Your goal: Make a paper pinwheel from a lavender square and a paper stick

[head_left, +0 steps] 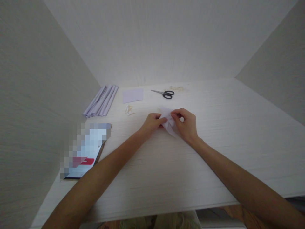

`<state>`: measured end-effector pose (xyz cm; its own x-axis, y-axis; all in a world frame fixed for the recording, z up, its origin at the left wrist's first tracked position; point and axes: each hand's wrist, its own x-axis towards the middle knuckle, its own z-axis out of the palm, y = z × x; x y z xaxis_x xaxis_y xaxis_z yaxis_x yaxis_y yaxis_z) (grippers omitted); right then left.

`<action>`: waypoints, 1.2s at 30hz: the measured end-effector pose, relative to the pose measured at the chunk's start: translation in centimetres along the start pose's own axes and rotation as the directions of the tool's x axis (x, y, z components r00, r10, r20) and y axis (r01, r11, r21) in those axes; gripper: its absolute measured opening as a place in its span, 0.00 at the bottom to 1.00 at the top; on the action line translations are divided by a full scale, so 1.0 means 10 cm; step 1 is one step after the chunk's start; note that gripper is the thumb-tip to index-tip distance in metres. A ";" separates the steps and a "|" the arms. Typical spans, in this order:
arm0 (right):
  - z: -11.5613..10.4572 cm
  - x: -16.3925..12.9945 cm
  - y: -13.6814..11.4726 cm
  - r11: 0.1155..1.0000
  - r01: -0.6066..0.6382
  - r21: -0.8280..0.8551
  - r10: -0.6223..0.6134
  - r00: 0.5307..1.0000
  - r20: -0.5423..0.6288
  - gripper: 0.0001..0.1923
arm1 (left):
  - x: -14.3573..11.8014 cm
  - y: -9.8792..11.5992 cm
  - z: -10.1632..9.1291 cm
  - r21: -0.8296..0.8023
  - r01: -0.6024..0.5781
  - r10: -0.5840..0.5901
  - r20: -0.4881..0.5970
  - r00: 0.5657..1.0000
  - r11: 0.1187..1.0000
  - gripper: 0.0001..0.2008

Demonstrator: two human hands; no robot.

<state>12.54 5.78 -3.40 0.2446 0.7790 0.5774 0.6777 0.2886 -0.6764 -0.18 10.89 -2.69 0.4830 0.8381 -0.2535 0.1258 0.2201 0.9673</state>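
Note:
Between my two hands, just above the middle of the table, is a piece of thin pale lilac paper (168, 124), creased and gathered. My left hand (153, 123) grips its left side, thumb on top and fingers behind. At its upper right edge my right hand (186, 123) pinches the paper between thumb and fingertips. Beyond them lies a pair of scissors (164, 93) with black handles, blades pointing left. A flat lilac paper rectangle (132, 95) lies left of the scissors. Nearer to my left hand is a small pile of thin, pale, stick-like pieces (129, 110).
Several lilac paper rolls (102, 101) lie at the back left by the side wall. In front of them a tablet-like device (88, 152) with a lit, partly blurred screen lies on the white table (152, 178). More small pale pieces (176, 88) lie near the back wall.

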 end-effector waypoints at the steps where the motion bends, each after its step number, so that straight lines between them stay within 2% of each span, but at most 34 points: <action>1: 0.00 0.00 0.01 1.000 -0.012 0.017 0.012 1.000 -0.012 0.05 | 0.00 0.00 0.00 -0.003 0.013 -0.013 -0.003 1.000 1.000 0.04; 8: 0.01 0.00 0.07 0.973 -0.087 0.215 0.115 0.986 -0.122 0.07 | -0.01 0.02 -0.01 -0.026 0.036 -0.036 0.011 0.999 0.999 0.04; 12: 0.00 0.03 0.15 0.962 -0.171 0.214 0.227 0.934 -0.275 0.09 | -0.01 0.02 -0.01 -0.063 0.047 -0.049 -0.021 0.999 0.997 0.04; 14: 0.00 0.05 0.18 0.944 -0.249 0.215 0.303 0.914 -0.269 0.09 | -0.01 0.01 -0.01 -0.081 0.047 -0.050 -0.030 0.998 0.996 0.04; 17: 0.00 0.06 0.19 0.922 -0.310 0.232 0.355 0.915 -0.190 0.09 | -0.01 0.01 -0.01 -0.106 0.034 -0.038 -0.032 0.999 0.994 0.04; 21: -0.01 0.04 0.13 0.963 -0.196 0.186 0.231 0.954 -0.192 0.04 | -0.02 0.01 0.00 -0.099 0.029 -0.033 -0.039 0.999 0.995 0.04; 25: -0.02 -0.01 0.05 0.997 -0.017 0.073 0.033 0.974 -0.223 0.08 | -0.02 0.01 0.01 -0.098 0.011 -0.016 -0.044 0.999 0.995 0.05; 28: -0.01 -0.05 0.02 0.992 0.115 -0.060 -0.123 0.983 -0.140 0.11 | -0.03 0.02 0.02 -0.086 -0.009 0.006 -0.041 0.999 0.996 0.06; 31: 0.01 -0.07 0.02 0.955 0.245 -0.167 -0.255 0.966 -0.038 0.10 | -0.03 0.03 0.02 -0.072 -0.025 0.021 -0.051 0.998 0.997 0.05; 36: 0.01 -0.06 0.04 0.913 0.327 -0.245 -0.325 0.944 0.046 0.08 | -0.04 0.03 0.03 -0.078 -0.048 0.044 -0.057 0.997 0.996 0.05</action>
<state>12.59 5.49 -4.13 -0.0216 0.6676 0.7442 0.8682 0.3816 -0.3171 -0.08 10.44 -2.29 0.4380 0.8739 -0.2108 0.0346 0.2179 0.9754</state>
